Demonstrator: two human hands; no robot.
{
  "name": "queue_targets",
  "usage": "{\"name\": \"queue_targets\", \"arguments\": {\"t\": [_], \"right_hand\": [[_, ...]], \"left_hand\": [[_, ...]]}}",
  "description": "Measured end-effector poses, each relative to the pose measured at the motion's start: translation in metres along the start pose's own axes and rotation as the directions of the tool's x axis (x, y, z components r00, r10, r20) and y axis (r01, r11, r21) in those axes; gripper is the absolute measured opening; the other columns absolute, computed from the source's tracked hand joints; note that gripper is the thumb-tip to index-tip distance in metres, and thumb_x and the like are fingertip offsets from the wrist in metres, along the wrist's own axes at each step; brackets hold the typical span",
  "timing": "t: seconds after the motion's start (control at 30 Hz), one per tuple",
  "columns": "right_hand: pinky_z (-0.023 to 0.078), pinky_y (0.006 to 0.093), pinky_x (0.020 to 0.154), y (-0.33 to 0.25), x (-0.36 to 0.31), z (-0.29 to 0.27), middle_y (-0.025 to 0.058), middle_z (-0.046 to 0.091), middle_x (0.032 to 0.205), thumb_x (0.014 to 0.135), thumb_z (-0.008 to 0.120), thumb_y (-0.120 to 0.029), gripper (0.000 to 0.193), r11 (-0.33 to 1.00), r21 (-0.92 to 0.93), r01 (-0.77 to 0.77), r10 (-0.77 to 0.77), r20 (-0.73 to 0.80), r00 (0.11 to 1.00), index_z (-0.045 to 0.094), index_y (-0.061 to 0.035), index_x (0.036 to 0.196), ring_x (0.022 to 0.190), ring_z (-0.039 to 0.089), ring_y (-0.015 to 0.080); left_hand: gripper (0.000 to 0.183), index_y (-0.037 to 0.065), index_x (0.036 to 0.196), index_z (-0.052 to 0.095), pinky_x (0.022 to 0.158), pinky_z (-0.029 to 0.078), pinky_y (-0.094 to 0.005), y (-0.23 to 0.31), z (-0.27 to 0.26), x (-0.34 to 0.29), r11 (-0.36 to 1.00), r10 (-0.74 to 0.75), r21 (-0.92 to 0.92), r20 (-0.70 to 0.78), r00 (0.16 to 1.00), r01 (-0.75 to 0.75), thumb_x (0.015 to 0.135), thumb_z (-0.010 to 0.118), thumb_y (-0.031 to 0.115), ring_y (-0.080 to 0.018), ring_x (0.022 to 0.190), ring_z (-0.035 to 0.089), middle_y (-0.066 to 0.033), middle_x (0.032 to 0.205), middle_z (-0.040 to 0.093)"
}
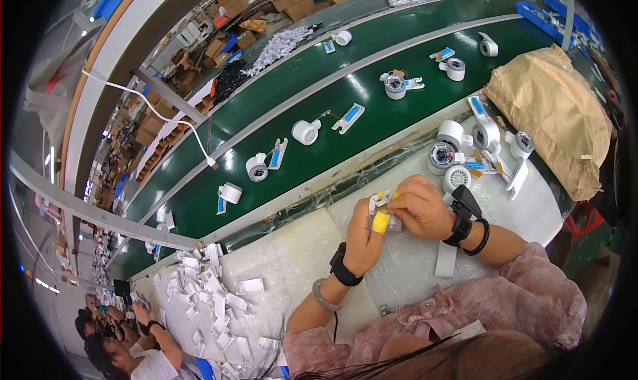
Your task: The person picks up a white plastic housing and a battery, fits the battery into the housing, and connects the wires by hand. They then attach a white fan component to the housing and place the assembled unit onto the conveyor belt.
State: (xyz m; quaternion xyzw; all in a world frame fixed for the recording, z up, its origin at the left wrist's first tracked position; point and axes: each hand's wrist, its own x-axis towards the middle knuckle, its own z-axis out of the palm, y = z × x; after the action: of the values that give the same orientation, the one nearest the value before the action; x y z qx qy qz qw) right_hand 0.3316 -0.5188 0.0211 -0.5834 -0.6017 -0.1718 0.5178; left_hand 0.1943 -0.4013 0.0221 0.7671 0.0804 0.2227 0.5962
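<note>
My left hand (pixel 363 242), a yellow covering on its thumb, is closed round a small white plastic part (pixel 376 201). Against that part my right hand (pixel 425 209) is closed too, thumb and fingertips pinched together; what lies between those tips is too small to make out. Just below the hands, a white strip-shaped piece (pixel 445 259) rests on the plastic-covered table (pixel 292 247). To the right of my right hand is a cluster of white round fan-like units (pixel 457 179), some joined to handles with blue cells (pixel 475 165).
A green conveyor belt (pixel 266 200) runs beyond the table, carrying several similar units. White plastic covers (pixel 212 293) lie piled at left. A large brown paper bag (pixel 551 114) stands at right. A white cable (pixel 159 111) hangs at upper left. Other people (pixel 133 347) work at lower left.
</note>
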Motion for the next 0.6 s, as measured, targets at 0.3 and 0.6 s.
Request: {"name": "queue_targets", "arguments": {"t": [0.3, 0.6], "right_hand": [[0.047, 0.0372, 0.076, 0.002, -0.003, 0.0, 0.0072, 0.058, 0.09, 0.071, 0.073, -0.005, 0.02, 1.0, 0.019, -0.016, 0.016, 0.024, 1.0, 0.064, -0.0093, 0.089, 0.087, 0.055, 0.0286], [0.046, 0.0375, 0.076, 0.002, -0.005, 0.001, 0.0078, 0.058, 0.089, 0.071, 0.072, -0.004, 0.019, 0.999, 0.042, -0.026, 0.025, 0.025, 0.999, 0.064, -0.0088, 0.088, 0.087, 0.054, 0.0292]], "left_hand": [[0.021, 0.001, 0.115, 0.051, 0.05, 0.041, -0.0219, 0.008, 0.006, 0.0, 0.996, -0.064, -0.062, -0.024, 0.998, 0.063, 0.099, 0.046, 0.015, -0.0073, 0.058, 0.048, -0.0035, 0.084, 0.05], [0.018, 0.001, 0.106, 0.052, 0.049, 0.042, -0.0217, 0.008, 0.005, 0.003, 0.994, -0.068, -0.08, -0.002, 0.998, 0.068, 0.1, 0.045, 0.016, -0.007, 0.057, 0.049, -0.0025, 0.079, 0.049]]}}
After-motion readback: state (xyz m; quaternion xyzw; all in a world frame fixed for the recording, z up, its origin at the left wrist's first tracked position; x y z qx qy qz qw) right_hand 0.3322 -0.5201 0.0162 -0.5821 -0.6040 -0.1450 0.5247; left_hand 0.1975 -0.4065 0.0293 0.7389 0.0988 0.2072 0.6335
